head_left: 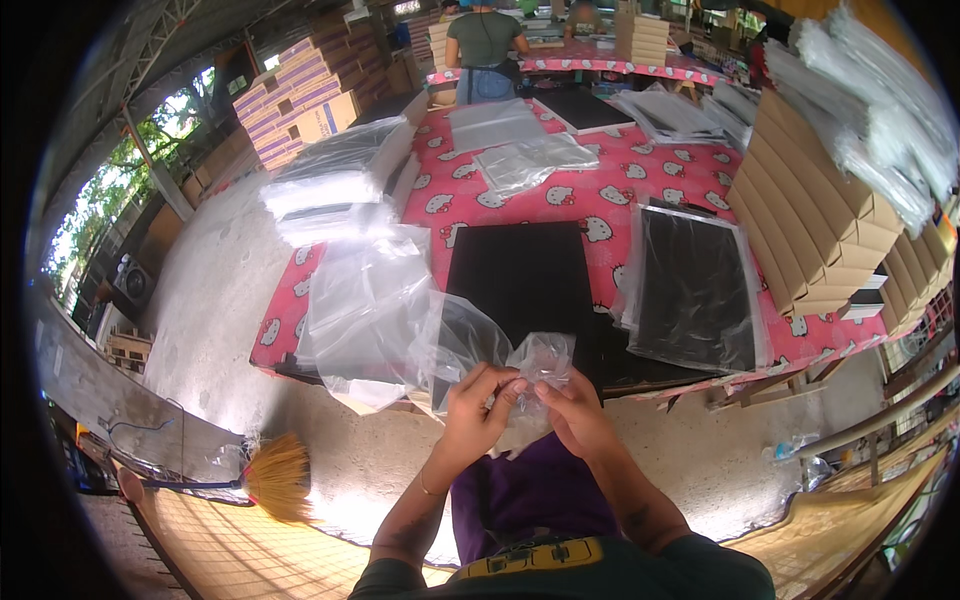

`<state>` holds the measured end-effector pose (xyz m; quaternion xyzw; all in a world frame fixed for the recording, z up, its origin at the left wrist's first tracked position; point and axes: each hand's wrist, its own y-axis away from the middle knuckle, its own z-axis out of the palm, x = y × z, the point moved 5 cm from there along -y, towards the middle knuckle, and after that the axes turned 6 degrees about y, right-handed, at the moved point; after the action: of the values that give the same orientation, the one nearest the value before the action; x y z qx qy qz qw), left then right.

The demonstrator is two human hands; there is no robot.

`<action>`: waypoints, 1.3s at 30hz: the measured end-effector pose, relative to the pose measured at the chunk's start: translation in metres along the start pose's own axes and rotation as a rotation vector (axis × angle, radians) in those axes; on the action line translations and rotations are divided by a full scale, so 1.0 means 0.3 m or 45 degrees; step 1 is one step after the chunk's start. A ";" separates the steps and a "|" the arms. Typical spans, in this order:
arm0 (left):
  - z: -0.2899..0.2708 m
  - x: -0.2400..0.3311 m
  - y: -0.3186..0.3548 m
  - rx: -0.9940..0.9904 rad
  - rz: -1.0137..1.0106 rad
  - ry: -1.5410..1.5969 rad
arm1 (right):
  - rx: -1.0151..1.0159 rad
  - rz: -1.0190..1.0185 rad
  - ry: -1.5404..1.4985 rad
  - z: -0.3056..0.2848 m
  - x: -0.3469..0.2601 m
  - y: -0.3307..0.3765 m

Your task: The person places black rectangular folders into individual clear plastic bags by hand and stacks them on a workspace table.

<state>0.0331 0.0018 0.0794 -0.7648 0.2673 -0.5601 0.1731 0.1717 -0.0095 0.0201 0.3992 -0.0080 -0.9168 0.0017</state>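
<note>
A clear plastic bag (pixel 470 328) is bunched between my hands at the table's near edge. My left hand (pixel 480 408) pinches it with thumb and fingers, and my right hand (pixel 572 412) grips its crumpled part close beside. Just beyond lies a flat black board (pixel 520 270), its near end partly behind the bag. To the left, a loose pile of clear plastic bags (pixel 365 290) hangs slightly over the edge. On the right rests a stack of black boards in clear bags (pixel 695 285).
Tall bagged stacks (pixel 335 170) stand on the table's left side. Folded brown cardboard (pixel 805 205) topped with plastic-wrapped bundles (pixel 870 110) rises at right. More clear bags (pixel 535 162) lie farther back on the pink tablecloth (pixel 470 205). A person (pixel 485 50) stands beyond; a broom (pixel 275 480) is at lower left.
</note>
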 end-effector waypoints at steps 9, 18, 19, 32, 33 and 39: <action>-0.033 -0.043 -0.006 0.187 0.077 -0.180 | 0.042 -0.311 0.367 -0.045 -0.006 0.003; -0.034 -0.072 -0.001 0.229 0.019 -0.259 | 0.113 -0.698 0.761 -0.038 -0.062 0.028; -0.049 -0.080 0.005 0.249 -0.004 -0.286 | 0.103 -0.657 0.673 -0.032 -0.068 0.035; -0.196 -0.213 -0.005 0.191 -0.136 -0.184 | -0.382 -0.150 -0.657 -0.178 -0.220 0.016; -0.222 -0.281 -0.017 0.156 -0.233 -0.118 | -0.390 -0.177 -0.613 -0.165 -0.244 0.024; -0.430 -0.568 0.019 0.013 -0.086 -1.349 | -0.468 -0.331 0.310 -0.148 -0.243 0.041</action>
<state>-0.1297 0.1043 -0.0138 -0.9503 0.1156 -0.1035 0.2699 0.2539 -0.0217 0.0434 0.4972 0.2103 -0.8407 -0.0427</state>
